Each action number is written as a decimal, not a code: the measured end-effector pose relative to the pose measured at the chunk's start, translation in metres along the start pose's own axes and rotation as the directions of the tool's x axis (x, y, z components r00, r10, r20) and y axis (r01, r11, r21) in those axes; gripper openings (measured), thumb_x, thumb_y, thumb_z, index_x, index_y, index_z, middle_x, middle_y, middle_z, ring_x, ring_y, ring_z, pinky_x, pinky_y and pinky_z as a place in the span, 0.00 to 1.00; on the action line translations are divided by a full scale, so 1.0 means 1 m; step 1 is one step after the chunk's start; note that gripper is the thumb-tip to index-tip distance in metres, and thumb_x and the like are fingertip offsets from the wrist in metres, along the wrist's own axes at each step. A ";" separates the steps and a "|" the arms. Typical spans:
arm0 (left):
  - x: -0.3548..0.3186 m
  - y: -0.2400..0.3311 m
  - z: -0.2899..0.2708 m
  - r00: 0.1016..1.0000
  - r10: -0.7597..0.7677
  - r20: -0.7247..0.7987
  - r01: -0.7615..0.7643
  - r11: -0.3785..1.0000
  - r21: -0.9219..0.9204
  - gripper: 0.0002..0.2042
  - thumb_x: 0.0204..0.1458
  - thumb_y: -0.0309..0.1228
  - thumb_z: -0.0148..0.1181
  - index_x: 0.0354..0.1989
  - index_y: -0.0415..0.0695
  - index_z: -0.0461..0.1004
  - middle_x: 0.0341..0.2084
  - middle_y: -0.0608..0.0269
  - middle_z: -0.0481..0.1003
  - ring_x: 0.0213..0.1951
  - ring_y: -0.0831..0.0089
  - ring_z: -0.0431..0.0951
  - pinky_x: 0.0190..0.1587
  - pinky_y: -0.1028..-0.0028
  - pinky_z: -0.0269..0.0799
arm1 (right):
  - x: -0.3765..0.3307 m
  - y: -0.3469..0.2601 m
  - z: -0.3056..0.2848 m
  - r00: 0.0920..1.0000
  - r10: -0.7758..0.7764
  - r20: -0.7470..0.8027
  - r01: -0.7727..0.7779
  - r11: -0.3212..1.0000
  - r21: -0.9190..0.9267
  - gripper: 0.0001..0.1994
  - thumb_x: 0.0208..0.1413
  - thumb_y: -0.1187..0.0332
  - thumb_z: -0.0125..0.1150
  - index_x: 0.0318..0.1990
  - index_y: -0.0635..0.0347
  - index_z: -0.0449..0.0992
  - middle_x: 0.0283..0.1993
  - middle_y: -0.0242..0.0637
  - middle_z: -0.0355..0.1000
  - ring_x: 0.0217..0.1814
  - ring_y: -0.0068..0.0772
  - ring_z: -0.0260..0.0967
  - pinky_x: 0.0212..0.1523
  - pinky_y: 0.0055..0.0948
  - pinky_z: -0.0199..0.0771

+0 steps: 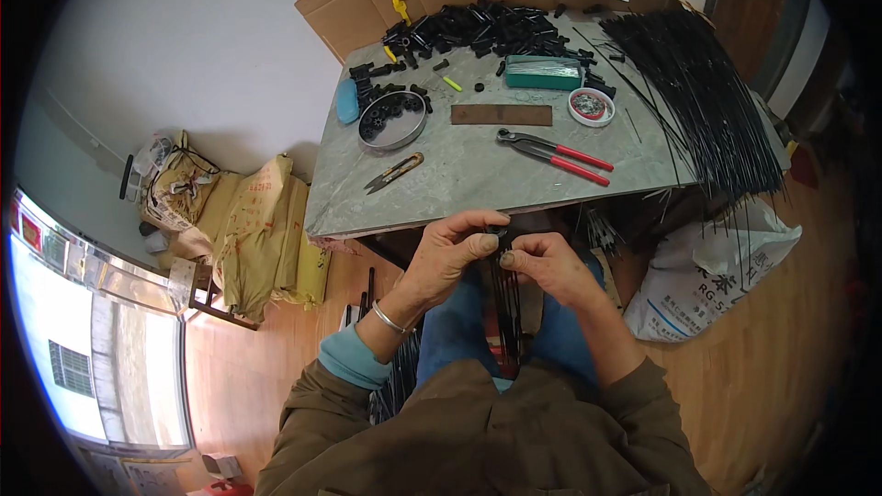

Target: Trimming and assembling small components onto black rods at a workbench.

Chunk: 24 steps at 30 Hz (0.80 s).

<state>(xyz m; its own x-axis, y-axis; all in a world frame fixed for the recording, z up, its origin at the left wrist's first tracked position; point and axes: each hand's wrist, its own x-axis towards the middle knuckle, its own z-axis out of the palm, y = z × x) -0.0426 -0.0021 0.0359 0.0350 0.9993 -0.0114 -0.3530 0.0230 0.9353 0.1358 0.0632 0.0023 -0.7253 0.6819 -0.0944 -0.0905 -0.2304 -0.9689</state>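
Observation:
Just below the table's near edge, both my hands hold the top end of what looks like an umbrella frame (507, 308), a bundle of thin black ribs hanging down between my knees. My left hand (452, 253) is closed, thumb and forefinger pinching a small dark piece at the top. From the other side, my right hand (551, 266) pinches the ribs with thumb and fingertips. The fine joint between the fingers is partly hidden. Nearest on the table lie red-handled pincers (556, 158) and small thread snips (395, 172).
On the grey table (441, 193) are a round tin of black rings (393, 119), a brown strip (501, 115), a green box (544, 73), a white tub (591, 107), piled black plastic parts (487, 28) and black ribs (698, 83). A white sack (698, 285) stands right; yellow sacks (257, 230) left.

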 end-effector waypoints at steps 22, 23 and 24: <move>0.004 -0.024 0.042 0.845 0.399 -0.356 -0.192 0.848 0.494 0.12 0.55 0.30 0.60 0.44 0.36 0.76 0.27 0.73 0.73 0.30 0.86 0.69 0.35 0.84 0.66 | 0.001 0.003 0.004 0.987 -0.054 -0.152 0.050 0.998 -0.033 0.15 0.53 0.62 0.66 0.22 0.63 0.74 0.19 0.27 0.69 0.21 0.15 0.63 0.23 0.20 0.63; 0.003 -0.022 0.044 0.844 0.402 -0.356 -0.193 0.845 0.498 0.12 0.55 0.30 0.60 0.44 0.36 0.76 0.27 0.73 0.73 0.30 0.86 0.69 0.35 0.84 0.66 | 0.001 0.005 0.005 0.987 -0.057 -0.148 0.053 0.998 -0.032 0.15 0.53 0.62 0.66 0.22 0.63 0.74 0.19 0.27 0.69 0.21 0.15 0.63 0.23 0.20 0.63; 0.001 -0.020 0.044 0.838 0.441 -0.322 -0.192 0.790 0.582 0.10 0.53 0.28 0.61 0.41 0.36 0.76 0.28 0.70 0.74 0.30 0.84 0.70 0.35 0.83 0.68 | 0.000 0.007 0.007 0.984 -0.072 -0.161 0.068 0.997 -0.029 0.15 0.53 0.63 0.65 0.22 0.64 0.74 0.19 0.27 0.69 0.21 0.15 0.63 0.23 0.20 0.63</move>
<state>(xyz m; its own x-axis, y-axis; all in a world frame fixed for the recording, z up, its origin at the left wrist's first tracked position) 0.0059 -0.0026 0.0329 -0.4277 0.8564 0.2891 0.2580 -0.1908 0.9471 0.1308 0.0566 -0.0027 -0.5978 0.7994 -0.0599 -0.1200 -0.1631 -0.9793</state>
